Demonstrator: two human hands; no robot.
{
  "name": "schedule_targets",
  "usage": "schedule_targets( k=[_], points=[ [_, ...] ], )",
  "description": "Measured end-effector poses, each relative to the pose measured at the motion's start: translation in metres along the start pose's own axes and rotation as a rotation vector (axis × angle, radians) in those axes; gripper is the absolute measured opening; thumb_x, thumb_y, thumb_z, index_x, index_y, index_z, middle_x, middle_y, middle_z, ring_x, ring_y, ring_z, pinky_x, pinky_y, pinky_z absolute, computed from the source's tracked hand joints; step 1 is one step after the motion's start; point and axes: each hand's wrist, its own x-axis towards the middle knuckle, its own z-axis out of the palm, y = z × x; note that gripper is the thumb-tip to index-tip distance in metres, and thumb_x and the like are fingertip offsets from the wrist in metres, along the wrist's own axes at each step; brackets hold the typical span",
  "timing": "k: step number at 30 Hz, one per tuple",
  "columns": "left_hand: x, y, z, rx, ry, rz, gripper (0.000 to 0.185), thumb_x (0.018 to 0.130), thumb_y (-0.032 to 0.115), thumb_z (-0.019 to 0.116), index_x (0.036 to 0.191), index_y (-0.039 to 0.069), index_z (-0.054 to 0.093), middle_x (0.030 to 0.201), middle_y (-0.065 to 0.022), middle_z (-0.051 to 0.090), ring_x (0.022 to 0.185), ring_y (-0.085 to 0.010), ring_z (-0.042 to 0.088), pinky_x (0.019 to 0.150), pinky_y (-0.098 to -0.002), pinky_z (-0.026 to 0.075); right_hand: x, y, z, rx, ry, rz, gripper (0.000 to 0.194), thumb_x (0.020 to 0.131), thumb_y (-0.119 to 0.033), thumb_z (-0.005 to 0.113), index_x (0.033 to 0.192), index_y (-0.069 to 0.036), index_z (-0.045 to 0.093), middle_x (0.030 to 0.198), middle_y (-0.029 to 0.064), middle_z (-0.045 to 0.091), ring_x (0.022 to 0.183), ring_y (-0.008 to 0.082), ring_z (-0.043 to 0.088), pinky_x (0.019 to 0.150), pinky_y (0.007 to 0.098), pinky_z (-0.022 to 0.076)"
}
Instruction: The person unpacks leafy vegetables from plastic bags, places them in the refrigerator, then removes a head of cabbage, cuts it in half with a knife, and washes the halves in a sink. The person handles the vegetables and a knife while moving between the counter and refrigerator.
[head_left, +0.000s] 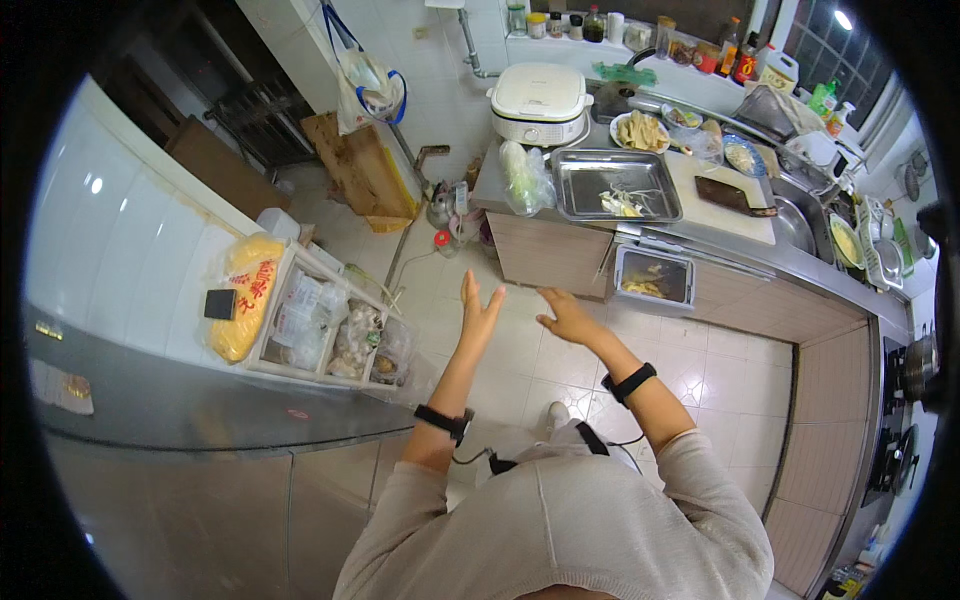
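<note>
Both my hands are held up over the tiled floor, apart from each other and touching nothing. My left hand (480, 311) has its thumb and fingers spread, with nothing in it. The fingers of my right hand (568, 318) are apart too, and no object shows there. Black bands circle both forearms. Beyond my right hand, a plastic waste bin (654, 279) with food scraps hangs at the cabinet front. Above it on the counter lies a steel tray (592, 176) holding some pale, stringy food scraps (624, 201).
A dark cleaver (731, 196) lies on a white cutting board (697, 169), near the sink (793, 221). Wrapped cabbage (517, 176) and a white electric cooker (538, 105) stand on the counter's left. A storage rack (259, 360) with bagged vegetables is at left; a gas stove (892, 420) at right.
</note>
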Motion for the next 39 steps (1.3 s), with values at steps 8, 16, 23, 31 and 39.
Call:
schedule_targets(
  k=[8, 16, 23, 31, 39],
  points=[
    [0.189, -0.025, 0.059, -0.103, -0.07, -0.183, 0.094, 0.077, 0.042, 0.067, 0.14, -0.003, 0.015, 0.144, -0.0234, 0.019, 0.132, -0.0337, 0.024, 0.106, -0.0392, 0.025, 0.079, 0.039, -0.049, 0.023, -0.089, 0.122, 0.056, 0.08, -0.025, 0.063, 0.127, -0.002, 0.043, 0.125, 0.023, 0.046, 0.115, 0.0392, 0.044, 0.096, 0.0416, 0.0382],
    [0.349, -0.051, 0.115, 0.238, -0.127, -0.253, 0.099, 0.072, 0.041, 0.071, 0.139, -0.006, 0.016, 0.143, -0.024, 0.022, 0.134, -0.0335, 0.02, 0.109, -0.0379, 0.021, 0.135, 0.075, -0.081, -0.094, -0.156, 0.327, 0.051, 0.083, -0.027, 0.059, 0.125, -0.001, 0.046, 0.124, 0.0233, 0.048, 0.113, 0.0387, 0.047, 0.096, 0.0421, 0.0387],
    [0.401, -0.071, 0.136, 0.368, -0.306, -0.449, 0.126, 0.056, 0.043, 0.083, 0.142, 0.003, -0.001, 0.144, -0.0229, 0.015, 0.131, -0.0375, 0.023, 0.106, -0.0431, 0.027, 0.172, 0.079, -0.085, 0.016, -0.135, 0.517, 0.05, 0.083, -0.029, 0.058, 0.122, 0.0, 0.048, 0.118, 0.0229, 0.054, 0.109, 0.0383, 0.051, 0.092, 0.042, 0.0415],
    [0.409, -0.081, 0.083, -0.554, -0.559, -0.667, 0.072, 0.071, 0.022, 0.072, 0.13, -0.001, 0.036, 0.123, -0.0169, 0.048, 0.112, -0.0317, 0.048, 0.091, -0.0412, 0.044, 0.209, 0.089, -0.08, 0.094, -0.173, 0.456, 0.047, 0.086, -0.033, 0.055, 0.121, -0.002, 0.051, 0.113, 0.0225, 0.057, 0.103, 0.038, 0.054, 0.09, 0.0412, 0.043],
    [0.345, -0.026, 0.009, -0.774, -0.683, -0.562, 0.052, 0.076, 0.015, 0.068, 0.121, 0.001, 0.046, 0.113, -0.0084, 0.054, 0.103, -0.0227, 0.054, 0.087, -0.0367, 0.047, 0.249, 0.046, -0.11, 1.019, 0.619, 0.507, 0.047, 0.089, -0.029, 0.055, 0.127, -0.005, 0.042, 0.115, 0.0114, 0.055, 0.107, 0.0239, 0.052, 0.088, 0.0347, 0.0428]
  ],
)
